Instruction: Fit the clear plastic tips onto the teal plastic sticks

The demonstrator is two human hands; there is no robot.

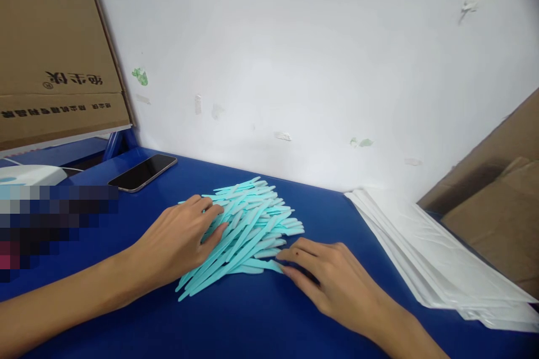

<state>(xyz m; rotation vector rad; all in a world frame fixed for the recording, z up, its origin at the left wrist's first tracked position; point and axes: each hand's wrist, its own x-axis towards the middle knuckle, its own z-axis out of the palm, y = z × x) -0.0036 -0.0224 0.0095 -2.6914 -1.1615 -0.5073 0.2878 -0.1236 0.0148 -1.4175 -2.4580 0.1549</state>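
Note:
A heap of slim, flat turquoise plastic sticks (248, 224), shaped somewhat like small spatulas or knives, lies on the blue tabletop (236, 325). Most of them point the same slanted way and overlap. My left hand (189, 233) rests against the left side of the heap, fingers bent, with a gap between thumb and forefinger. At the heap's near right edge, my right hand (322, 272) pinches the end of one turquoise stick (269, 264) between thumb and fingers. The other end of that stick lies among the rest.
A phone (145, 173) lies at the back left, near a white rounded object (33, 174). White plastic bags or sheets (433, 258) are stacked on the right beside brown cardboard (497, 213). A large printed carton (59, 50) stands at upper left. A white wall (295, 67) borders the table's back.

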